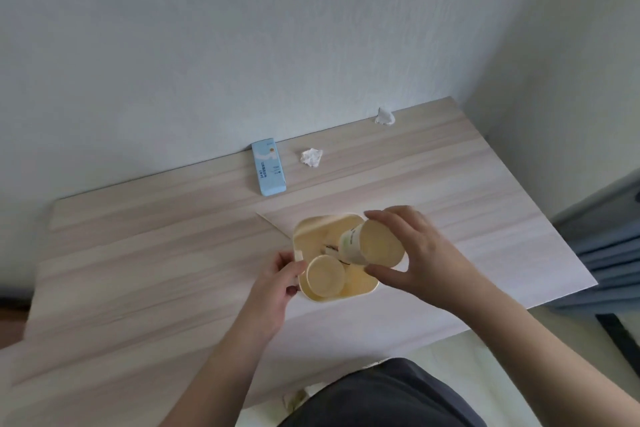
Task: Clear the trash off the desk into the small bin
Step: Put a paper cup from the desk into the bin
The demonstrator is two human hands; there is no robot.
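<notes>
A small cream bin [360,289] stands on the wooden desk [173,270] near its front edge. My left hand [277,282] grips the bin's left rim. My right hand [412,253] holds a paper cup [372,246] tilted over the bin's opening, its base facing me. Another paper cup [325,277] lies inside the bin, base up. Two crumpled white tissues remain on the desk: one [311,157] in the middle at the back, one [384,116] against the wall at the far right. A thin wooden stick [273,225] lies just left of the bin.
A light blue box [268,166] lies near the wall at the back of the desk. The wall runs along the desk's far edge. A dark blue curtain [609,246] hangs beyond the desk's right side.
</notes>
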